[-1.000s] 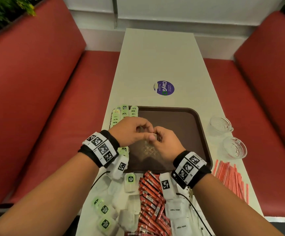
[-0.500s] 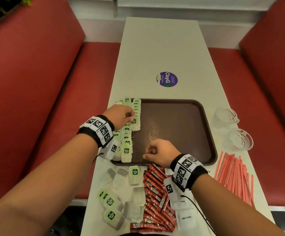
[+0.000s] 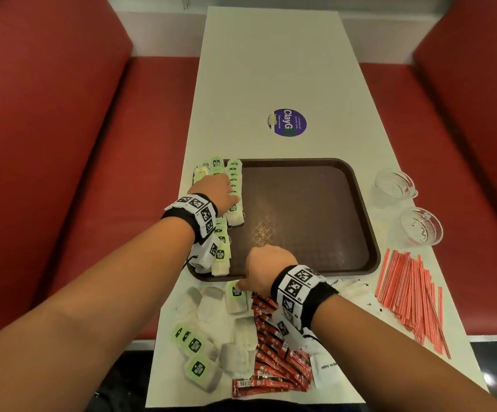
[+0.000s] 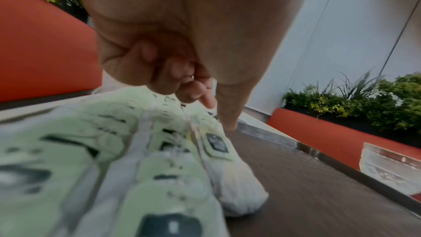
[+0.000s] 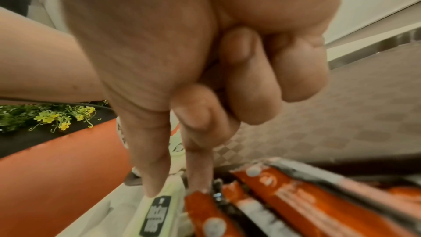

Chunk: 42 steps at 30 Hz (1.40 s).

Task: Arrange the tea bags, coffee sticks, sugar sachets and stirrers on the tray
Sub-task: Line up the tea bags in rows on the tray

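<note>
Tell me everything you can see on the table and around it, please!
Brown plastic tray: one, dark brown, middle of the table.
Rows of green-tagged tea bags: many, pale green and white, along the tray's left side.
Loose tea bags: several, white with green tags, on the table near the tray's front edge.
Red coffee sticks: a pile, red, on the table's near end.
White sugar sachets: a few, white, right of the coffee sticks.
Red stirrers: many, red, right of the tray.
Clear glass bowls: two, clear, right edge of the table.
Round sticker: one, purple, beyond the tray.
Bench seats: two, red, either side.
Left hand: on the tea bag rows.
Right hand: thumb and forefinger at a loose tea bag.
</note>
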Each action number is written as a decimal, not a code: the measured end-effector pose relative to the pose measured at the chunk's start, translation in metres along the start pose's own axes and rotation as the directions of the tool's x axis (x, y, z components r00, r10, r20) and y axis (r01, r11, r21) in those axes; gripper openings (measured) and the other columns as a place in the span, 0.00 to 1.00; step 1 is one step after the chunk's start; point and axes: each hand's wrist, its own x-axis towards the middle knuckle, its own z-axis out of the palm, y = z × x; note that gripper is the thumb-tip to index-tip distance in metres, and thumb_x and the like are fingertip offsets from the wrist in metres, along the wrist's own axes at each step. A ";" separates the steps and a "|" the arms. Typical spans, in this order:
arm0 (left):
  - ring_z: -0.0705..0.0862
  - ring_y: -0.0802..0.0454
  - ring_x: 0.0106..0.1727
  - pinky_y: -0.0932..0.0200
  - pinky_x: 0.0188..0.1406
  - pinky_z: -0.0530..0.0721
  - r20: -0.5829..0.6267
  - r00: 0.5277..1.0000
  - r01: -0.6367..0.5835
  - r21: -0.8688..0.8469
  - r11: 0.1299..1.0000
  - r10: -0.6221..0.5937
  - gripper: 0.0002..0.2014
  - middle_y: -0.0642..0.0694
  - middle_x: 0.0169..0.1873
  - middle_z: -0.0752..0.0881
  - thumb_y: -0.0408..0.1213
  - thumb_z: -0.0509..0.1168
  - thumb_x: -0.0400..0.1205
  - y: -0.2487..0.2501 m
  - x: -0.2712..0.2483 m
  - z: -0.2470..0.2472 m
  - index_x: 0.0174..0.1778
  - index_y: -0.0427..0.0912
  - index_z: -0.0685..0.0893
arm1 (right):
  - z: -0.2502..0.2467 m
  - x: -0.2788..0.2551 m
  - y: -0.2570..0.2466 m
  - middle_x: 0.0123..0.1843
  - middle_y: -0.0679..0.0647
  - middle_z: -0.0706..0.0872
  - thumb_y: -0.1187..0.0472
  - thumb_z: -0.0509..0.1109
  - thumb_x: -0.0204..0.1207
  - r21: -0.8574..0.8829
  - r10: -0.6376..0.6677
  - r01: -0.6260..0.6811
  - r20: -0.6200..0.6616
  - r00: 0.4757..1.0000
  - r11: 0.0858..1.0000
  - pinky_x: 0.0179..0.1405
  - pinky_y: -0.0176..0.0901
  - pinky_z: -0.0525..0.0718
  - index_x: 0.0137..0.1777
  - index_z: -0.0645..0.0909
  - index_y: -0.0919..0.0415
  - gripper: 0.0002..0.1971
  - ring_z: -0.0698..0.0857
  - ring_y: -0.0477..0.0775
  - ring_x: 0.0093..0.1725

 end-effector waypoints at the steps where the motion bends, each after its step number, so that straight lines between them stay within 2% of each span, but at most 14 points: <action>1: 0.83 0.45 0.50 0.50 0.50 0.85 0.009 1.000 -0.013 0.029 1.000 0.012 0.19 0.48 0.48 0.84 0.56 0.68 0.80 0.003 -0.001 0.002 0.55 0.44 0.79 | -0.001 -0.001 -0.002 0.34 0.50 0.82 0.38 0.74 0.74 -0.005 0.012 -0.012 0.006 1.000 1.000 0.43 0.48 0.87 0.31 0.74 0.53 0.22 0.86 0.57 0.40; 3: 0.82 0.45 0.49 0.51 0.45 0.83 0.039 0.999 -0.024 0.081 0.996 0.021 0.23 0.47 0.48 0.83 0.59 0.68 0.79 0.007 0.000 0.007 0.57 0.43 0.77 | -0.003 -0.002 -0.004 0.35 0.50 0.81 0.38 0.74 0.74 -0.014 0.030 -0.029 0.021 0.999 0.999 0.44 0.49 0.87 0.31 0.73 0.52 0.22 0.86 0.57 0.41; 5: 0.81 0.44 0.47 0.53 0.41 0.79 0.069 0.998 -0.017 0.094 0.995 0.010 0.24 0.46 0.51 0.83 0.57 0.69 0.78 0.007 0.003 0.012 0.60 0.43 0.76 | -0.005 -0.003 -0.006 0.35 0.50 0.81 0.38 0.74 0.73 -0.020 0.038 -0.038 0.032 0.999 0.999 0.45 0.49 0.88 0.32 0.73 0.52 0.22 0.86 0.57 0.41; 10: 0.81 0.46 0.45 0.52 0.40 0.80 0.058 0.998 -0.015 0.028 1.000 0.013 0.23 0.46 0.49 0.84 0.58 0.68 0.78 0.003 -0.005 0.009 0.59 0.45 0.75 | -0.002 -0.007 -0.010 0.37 0.51 0.83 0.37 0.73 0.74 -0.094 0.054 -0.047 0.077 0.996 0.994 0.45 0.49 0.88 0.35 0.75 0.53 0.21 0.85 0.58 0.41; 13: 0.81 0.49 0.42 0.53 0.39 0.79 -0.025 0.996 -0.083 -0.104 0.991 0.081 0.17 0.52 0.38 0.81 0.57 0.67 0.80 -0.004 -0.027 -0.001 0.53 0.49 0.75 | 0.002 -0.008 -0.015 0.37 0.51 0.83 0.38 0.73 0.75 -0.120 0.064 -0.052 0.092 0.994 0.991 0.42 0.48 0.86 0.36 0.75 0.55 0.21 0.85 0.57 0.39; 16: 0.82 0.51 0.41 0.57 0.35 0.71 -0.037 0.975 -0.224 -0.135 0.965 0.221 0.07 0.56 0.34 0.80 0.49 0.66 0.82 -0.013 -0.064 -0.012 0.49 0.51 0.80 | 0.005 -0.009 -0.019 0.40 0.52 0.84 0.40 0.72 0.76 -0.089 0.083 -0.076 0.075 0.994 0.993 0.43 0.48 0.86 0.40 0.77 0.56 0.19 0.85 0.57 0.42; 19: 0.80 0.52 0.43 0.59 0.34 0.69 0.118 0.929 -0.353 0.001 0.936 0.350 0.06 0.56 0.36 0.79 0.43 0.64 0.83 -0.023 -0.106 -0.013 0.50 0.51 0.85 | 0.004 -0.010 -0.022 0.43 0.53 0.84 0.42 0.73 0.76 -0.053 0.115 -0.112 0.052 0.992 0.992 0.46 0.48 0.87 0.44 0.77 0.56 0.17 0.86 0.58 0.45; 21: 0.78 0.54 0.42 0.60 0.36 0.69 0.229 0.898 -0.403 0.078 0.912 0.377 0.07 0.56 0.37 0.79 0.43 0.64 0.82 -0.033 -0.130 -0.006 0.50 0.52 0.87 | 0.004 -0.010 -0.023 0.44 0.53 0.85 0.43 0.73 0.76 -0.036 0.139 -0.138 0.043 0.989 0.990 0.46 0.48 0.86 0.45 0.77 0.56 0.17 0.86 0.58 0.45; 24: 0.83 0.51 0.49 0.60 0.39 0.72 0.339 0.856 -0.454 0.135 0.880 0.390 0.10 0.52 0.47 0.84 0.42 0.65 0.81 -0.050 -0.155 0.014 0.55 0.53 0.88 | 0.006 -0.011 -0.025 0.45 0.53 0.85 0.43 0.75 0.75 -0.001 0.168 -0.168 0.012 0.986 0.986 0.46 0.47 0.86 0.48 0.78 0.56 0.17 0.85 0.58 0.45; 26: 0.83 0.49 0.53 0.60 0.41 0.74 0.374 0.839 -0.474 0.143 0.869 0.396 0.13 0.51 0.54 0.83 0.42 0.66 0.80 -0.059 -0.168 0.028 0.59 0.52 0.86 | 0.011 -0.011 -0.027 0.44 0.52 0.86 0.45 0.75 0.75 0.023 0.193 -0.192 -0.019 0.981 0.981 0.46 0.48 0.86 0.45 0.77 0.56 0.16 0.85 0.58 0.44; 31: 0.82 0.51 0.57 0.59 0.48 0.77 0.377 0.843 -0.444 0.084 0.892 0.384 0.21 0.54 0.61 0.78 0.47 0.73 0.77 -0.069 -0.181 0.050 0.66 0.53 0.82 | 0.018 -0.009 -0.032 0.37 0.53 0.85 0.54 0.75 0.76 0.093 0.235 -0.228 -0.071 0.969 0.969 0.40 0.46 0.87 0.39 0.79 0.58 0.11 0.86 0.57 0.39; 35: 0.82 0.52 0.56 0.60 0.45 0.74 0.353 0.863 -0.421 0.103 0.901 0.362 0.23 0.55 0.61 0.77 0.52 0.76 0.74 -0.069 -0.183 0.057 0.65 0.53 0.82 | 0.019 -0.013 -0.031 0.37 0.51 0.85 0.48 0.77 0.74 0.131 0.249 -0.239 -0.061 0.967 0.962 0.39 0.45 0.87 0.39 0.77 0.56 0.15 0.84 0.52 0.35; 38: 0.81 0.52 0.57 0.61 0.45 0.72 0.354 0.863 -0.429 0.135 0.893 0.361 0.22 0.55 0.59 0.78 0.53 0.75 0.75 -0.065 -0.183 0.056 0.64 0.54 0.83 | 0.023 -0.016 -0.034 0.39 0.51 0.86 0.43 0.78 0.71 0.106 0.233 -0.227 -0.053 0.971 0.968 0.42 0.46 0.88 0.43 0.79 0.56 0.18 0.86 0.54 0.39; 42: 0.82 0.48 0.58 0.55 0.48 0.80 0.368 0.855 -0.461 0.215 0.861 0.366 0.21 0.52 0.58 0.80 0.54 0.72 0.77 -0.057 -0.184 0.054 0.65 0.54 0.83 | 0.026 -0.016 -0.043 0.36 0.52 0.82 0.51 0.78 0.73 0.020 0.192 -0.191 -0.101 0.976 0.981 0.43 0.47 0.87 0.40 0.77 0.58 0.14 0.86 0.57 0.40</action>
